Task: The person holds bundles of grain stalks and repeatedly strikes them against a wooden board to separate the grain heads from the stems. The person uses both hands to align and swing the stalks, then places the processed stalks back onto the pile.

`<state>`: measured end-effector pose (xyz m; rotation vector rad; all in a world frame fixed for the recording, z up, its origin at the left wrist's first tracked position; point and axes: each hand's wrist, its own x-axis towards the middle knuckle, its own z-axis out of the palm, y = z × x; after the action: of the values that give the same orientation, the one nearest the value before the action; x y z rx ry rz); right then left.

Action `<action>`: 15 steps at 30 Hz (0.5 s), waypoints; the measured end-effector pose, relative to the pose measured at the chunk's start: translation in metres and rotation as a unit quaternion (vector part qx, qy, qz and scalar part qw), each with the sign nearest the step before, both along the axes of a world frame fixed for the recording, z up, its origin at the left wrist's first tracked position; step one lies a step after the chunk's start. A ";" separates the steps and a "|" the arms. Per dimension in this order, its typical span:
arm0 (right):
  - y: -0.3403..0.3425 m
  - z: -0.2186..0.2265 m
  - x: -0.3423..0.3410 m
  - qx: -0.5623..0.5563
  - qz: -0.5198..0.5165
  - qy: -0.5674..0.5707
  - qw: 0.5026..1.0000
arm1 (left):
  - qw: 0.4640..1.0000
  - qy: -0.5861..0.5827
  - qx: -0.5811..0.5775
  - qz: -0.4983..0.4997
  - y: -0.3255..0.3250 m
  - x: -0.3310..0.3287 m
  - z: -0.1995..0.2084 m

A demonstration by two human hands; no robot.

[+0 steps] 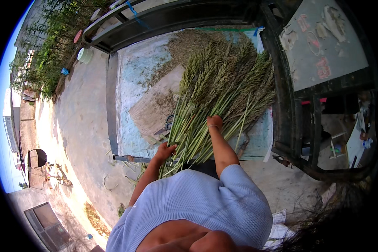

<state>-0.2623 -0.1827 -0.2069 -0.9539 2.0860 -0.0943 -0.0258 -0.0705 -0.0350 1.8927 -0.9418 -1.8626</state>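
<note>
We note straight green stalks with bushy, grainy seed heads (216,90), heaped on pale-blue sheet (132,75). Right hand (214,122): fingers curled over mid-stalks (we cannot tell grip). Left hand (167,151): fingers bent at lower left stalks; pinch unclear.

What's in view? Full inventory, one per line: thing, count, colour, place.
stalks: many, green, centre
seed heads: many, green-brown, on the stalks' far ends
loose seeds: uncounted, brown, mostly upper part of sheet
sheet: at least one, pale blue-white, under the stalks
board: one, grey-brown, on sheet, left of stalks
shears: one, dark, at board's right edge
metal frame: one, dark, top and right
panel: one, grey, upper right
bucket: one, whitish, upper left
plants: several, green, upper left
far clutter: too small to sort
top: one, light blue, on wearer
left hand: one, bare, at stalks' near ends
right hand: one, bare, closed on stalks
</note>
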 end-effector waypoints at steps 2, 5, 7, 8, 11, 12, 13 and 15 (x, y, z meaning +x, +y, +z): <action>-0.002 0.019 -0.003 -0.003 -0.009 -0.009 1.000 | 1.000 0.015 -0.006 0.020 0.002 -0.006 0.010; -0.007 0.026 -0.003 -0.013 -0.107 0.033 0.994 | 0.999 -0.034 -0.020 0.001 -0.002 -0.009 0.015; -0.012 0.029 0.001 -0.044 -0.162 0.074 0.983 | 0.996 -0.040 -0.076 0.013 0.000 -0.013 0.025; -0.012 0.028 0.000 -0.050 -0.166 0.073 0.982 | 0.994 -0.042 -0.104 0.017 0.002 -0.013 0.029; -0.011 0.013 -0.015 -0.054 -0.130 0.027 0.990 | 0.992 0.004 -0.111 0.057 0.003 -0.010 0.030; -0.011 0.014 -0.013 -0.056 -0.109 0.045 0.992 | 0.991 0.000 -0.119 0.055 0.002 -0.009 0.029; -0.010 0.014 -0.009 -0.057 -0.087 0.063 0.993 | 0.991 -0.003 -0.126 0.052 0.001 -0.008 0.028; -0.012 0.017 -0.013 -0.024 -0.054 0.062 0.996 | 0.991 -0.006 -0.123 0.048 -0.006 -0.015 0.030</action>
<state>-0.2754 -0.1950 -0.1902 -0.8963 2.2591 -0.1442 -0.0408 -0.0762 -0.0050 1.7687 -1.0137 -1.6014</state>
